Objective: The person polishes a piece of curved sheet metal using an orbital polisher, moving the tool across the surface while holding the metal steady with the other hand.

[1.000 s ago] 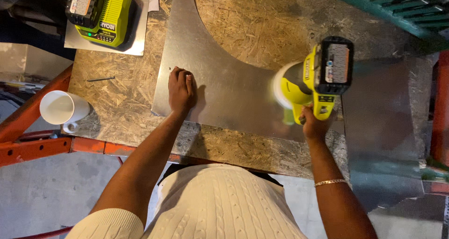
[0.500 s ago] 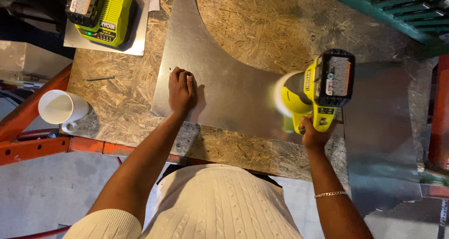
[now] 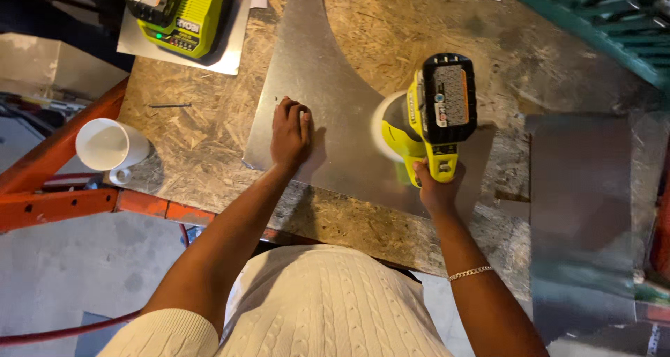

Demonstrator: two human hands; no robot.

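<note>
The left hand (image 3: 289, 135) presses flat, fingers together, on the curved-cut grey sheet-metal panel (image 3: 328, 113) lying on the chipboard bench (image 3: 195, 147). The right hand (image 3: 434, 186) grips the yellow-green cordless power tool (image 3: 422, 123), whose black battery bears a grey rectangular label, on that panel.

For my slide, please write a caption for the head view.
Left hand presses sheet metal; right hand holds yellow power tool on it.

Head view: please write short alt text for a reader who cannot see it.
Seen from above, a right hand holds a yellow-green cordless tool on a metal sheet; the left hand presses the sheet flat. A white mug stands on the left.
</note>
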